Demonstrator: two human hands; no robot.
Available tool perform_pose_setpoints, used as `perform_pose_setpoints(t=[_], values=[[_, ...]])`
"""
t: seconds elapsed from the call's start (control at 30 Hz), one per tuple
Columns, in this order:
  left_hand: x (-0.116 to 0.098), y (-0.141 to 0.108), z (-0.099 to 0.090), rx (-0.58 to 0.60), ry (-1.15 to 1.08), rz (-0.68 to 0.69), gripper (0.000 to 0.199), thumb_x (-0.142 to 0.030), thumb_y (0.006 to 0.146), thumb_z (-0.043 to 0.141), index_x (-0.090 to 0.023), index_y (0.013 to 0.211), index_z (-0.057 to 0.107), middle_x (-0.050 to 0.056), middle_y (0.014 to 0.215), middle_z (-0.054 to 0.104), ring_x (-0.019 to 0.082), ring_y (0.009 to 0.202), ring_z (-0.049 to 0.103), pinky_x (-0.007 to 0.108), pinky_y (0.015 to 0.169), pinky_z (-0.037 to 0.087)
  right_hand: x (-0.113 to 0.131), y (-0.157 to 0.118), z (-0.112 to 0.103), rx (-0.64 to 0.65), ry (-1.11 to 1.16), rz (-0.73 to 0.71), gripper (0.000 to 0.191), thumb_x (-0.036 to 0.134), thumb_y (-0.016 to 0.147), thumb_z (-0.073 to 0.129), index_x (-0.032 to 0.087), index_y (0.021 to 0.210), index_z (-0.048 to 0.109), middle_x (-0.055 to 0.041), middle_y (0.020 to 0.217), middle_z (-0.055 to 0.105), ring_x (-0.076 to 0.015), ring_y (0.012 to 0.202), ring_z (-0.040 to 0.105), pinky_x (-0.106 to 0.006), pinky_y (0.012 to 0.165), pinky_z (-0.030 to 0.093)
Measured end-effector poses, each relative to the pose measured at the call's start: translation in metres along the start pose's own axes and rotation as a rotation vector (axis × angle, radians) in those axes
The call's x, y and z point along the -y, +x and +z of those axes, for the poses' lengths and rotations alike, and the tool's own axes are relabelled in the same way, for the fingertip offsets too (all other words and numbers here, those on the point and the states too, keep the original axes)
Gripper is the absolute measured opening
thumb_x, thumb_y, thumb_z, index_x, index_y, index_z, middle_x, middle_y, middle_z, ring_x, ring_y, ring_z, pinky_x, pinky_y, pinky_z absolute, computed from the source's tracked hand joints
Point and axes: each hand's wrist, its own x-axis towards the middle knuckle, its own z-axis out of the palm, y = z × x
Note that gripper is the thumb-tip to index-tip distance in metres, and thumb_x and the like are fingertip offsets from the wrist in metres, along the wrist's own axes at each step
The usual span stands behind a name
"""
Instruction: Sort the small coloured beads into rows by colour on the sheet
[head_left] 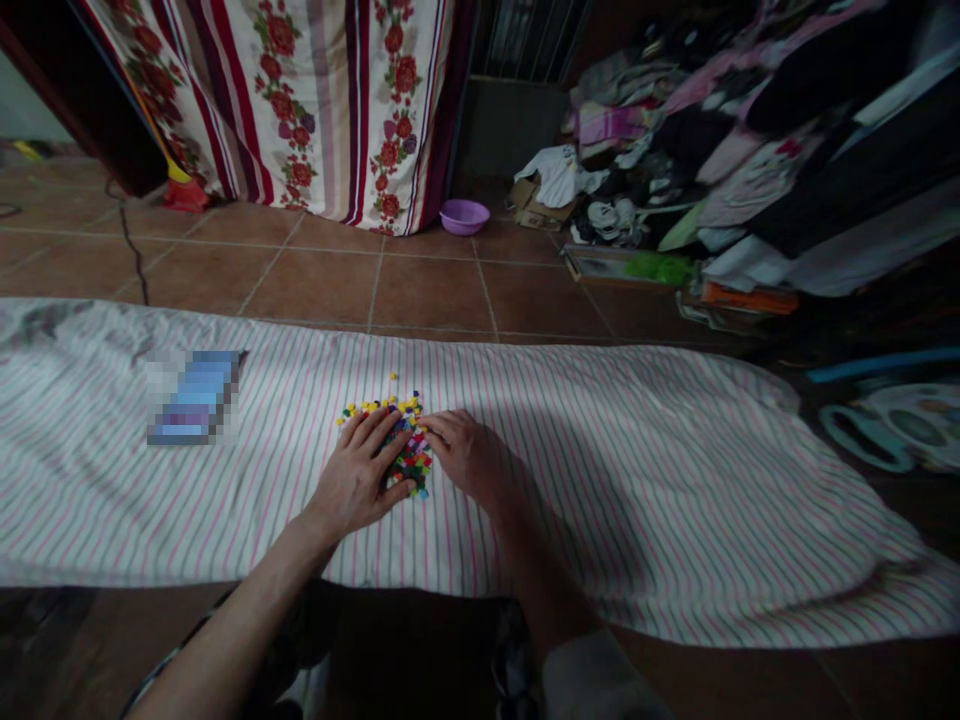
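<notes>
Striped cloth (697, 460) lies wrinkled; left hand (358, 475) rests on small blocky pieces (414, 458).

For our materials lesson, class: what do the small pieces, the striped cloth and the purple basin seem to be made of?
Pieces: probably plastic, judging by their bright solid colours; too small to tell the finish.
Cloth: matt fabric, shown by its soft wrinkles and folds.
Basin: likely smooth plastic, given its even purple colour.

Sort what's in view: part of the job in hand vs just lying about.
In use: left hand, right hand, small coloured pieces, striped cloth beneath them.
Apparently just lying about: pixelated rectangular item, purple basin, heaped clothes.
</notes>
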Motion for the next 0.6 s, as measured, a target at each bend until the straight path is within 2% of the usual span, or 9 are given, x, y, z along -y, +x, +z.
perform_pose_setpoints(t=[0.13, 0.27, 0.4, 0.6], values=[[0.002, -0.001, 0.005, -0.014, 0.066, -0.041, 0.052, -0.048, 0.092, 0.047, -0.023, 0.137, 0.051, 0.010, 0.149, 0.044, 0.031, 0.142, 0.032, 0.055, 0.116, 0.027, 0.002, -0.008, -0.002, -0.036, 0.000, 0.011, 0.035, 0.012, 0.092, 0.047, 0.023, 0.123, 0.061, -0.0066, 0.123, 0.064, -0.0184, 0.112, 0.059, -0.034, 0.096, 0.048], [0.005, 0.005, 0.009, -0.040, 0.111, -0.101, 0.046, -0.040, 0.095, 0.043, -0.025, 0.137, 0.051, 0.010, 0.150, 0.043, 0.031, 0.143, 0.031, 0.053, 0.115, 0.028, 0.000, -0.012, -0.003, -0.070, 0.019, 0.124, 0.023, 0.015, 0.091, 0.051, 0.022, 0.109, 0.063, -0.0055, 0.108, 0.066, -0.0163, 0.095, 0.064, -0.027, 0.080, 0.050], [0.004, 0.011, 0.010, -0.070, 0.101, -0.138, 0.046, -0.039, 0.094, 0.044, -0.025, 0.138, 0.050, 0.011, 0.148, 0.045, 0.031, 0.141, 0.033, 0.053, 0.114, 0.029, -0.005, -0.011, -0.004, 0.019, 0.111, 0.059, 0.011, 0.013, 0.089, 0.056, 0.020, 0.093, 0.064, -0.0033, 0.094, 0.066, -0.0147, 0.088, 0.063, -0.026, 0.079, 0.049], [0.002, 0.015, 0.011, -0.112, 0.076, -0.154, 0.047, -0.042, 0.093, 0.047, -0.021, 0.134, 0.054, 0.012, 0.143, 0.050, 0.032, 0.138, 0.039, 0.053, 0.113, 0.033, -0.005, -0.010, -0.009, 0.070, 0.157, 0.001, 0.010, 0.010, 0.088, 0.057, 0.018, 0.090, 0.063, -0.0041, 0.093, 0.067, -0.0143, 0.089, 0.063, -0.027, 0.082, 0.048]])
